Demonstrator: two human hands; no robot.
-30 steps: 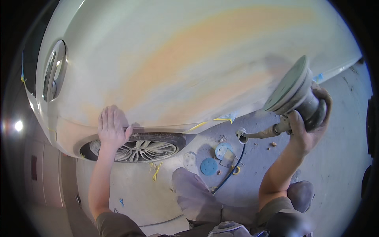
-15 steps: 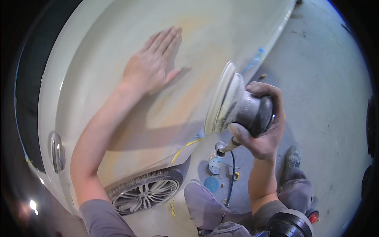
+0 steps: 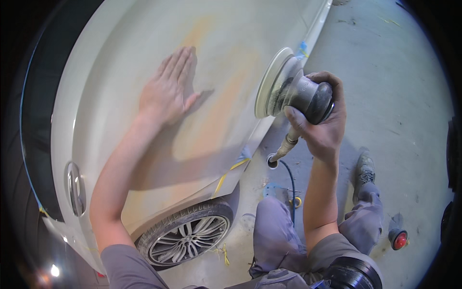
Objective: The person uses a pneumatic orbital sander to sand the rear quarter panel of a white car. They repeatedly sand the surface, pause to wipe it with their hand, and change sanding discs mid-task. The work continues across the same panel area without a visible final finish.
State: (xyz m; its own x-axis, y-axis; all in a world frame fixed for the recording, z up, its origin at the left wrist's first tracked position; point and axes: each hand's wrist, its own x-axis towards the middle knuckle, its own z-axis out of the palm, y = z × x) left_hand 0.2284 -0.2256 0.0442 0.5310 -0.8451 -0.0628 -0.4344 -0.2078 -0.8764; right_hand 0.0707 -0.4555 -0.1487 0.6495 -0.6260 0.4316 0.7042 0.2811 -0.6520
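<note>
Sander: the sander [image 3: 293,91] is in the right hand [image 3: 322,123], beside the car panel [image 3: 120,72]; its round pad [image 3: 269,82] is at the panel's edge, tilted, and I cannot tell if it touches.
Right hand: it grasps the sander's dark body from behind, fingers closed around it.
Left hand: the left hand [image 3: 168,91] lies flat and released on the panel, fingers stretched, holding nothing.
Panel: white, with a dull orange-brown patch [image 3: 216,106] between the left hand and the pad.
Hose: an air hose [image 3: 288,183] hangs from the sander's handle down to the floor, near the knee [image 3: 269,221].
Around: a wheel [image 3: 187,236] below the panel, yellow tape [image 3: 226,176] at its lower edge, a door handle [image 3: 74,188] at the left, a red round thing [image 3: 398,239] on the floor [image 3: 394,96].
Risk: I think the tilted pad can dig its rim into the panel and cut a groove, if it meets the surface at this angle.
Risk: the left hand is near the pad's way; a slip sideways can graze the fingers.
Risk: the hose can catch on the knee and pull the sander off its line.
</note>
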